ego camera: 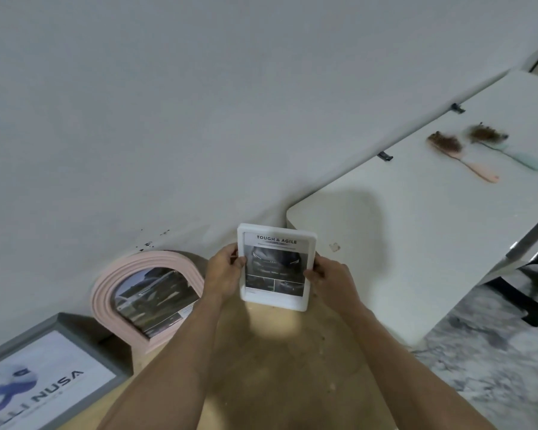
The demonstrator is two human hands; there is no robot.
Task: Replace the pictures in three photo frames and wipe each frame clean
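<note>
Left fingers: our left hand (222, 276) is curled round the left edge of the white frame (275, 268), thumb lying over the front border, the other fingers hidden behind it.
Right fingers: our right hand (331, 279) pinches the right edge the same way, thumb tip on the front rim, fingers wrapped round the back; how tightly, we cannot tell.
White frame: we hold it upright between both hands, above the wooden surface (280, 352), its face toward us, with a printed car picture headed "TOUGH & AGILE" inside.
Step in hand: we judge that we are checking or setting down this frame with its picture already in; no cloth is in view, so whether it has been wiped we cannot say.
Doing it well: we should keep our thumbs on the border and off the glazing, hold both edges evenly so the frame stays level, and stand it near the wall (199, 119), clear of the others.
Pink arched frame (121, 287): leaning against the wall just left of our left hand, a car picture inside.
Grey frame (59, 361): lower left, tilted, holding a print with blue lettering.
White table (416, 231): to our right, with a pink hairbrush (461, 156) and a mint hairbrush (507, 147) lying near each other, both clogged with hair.
</note>
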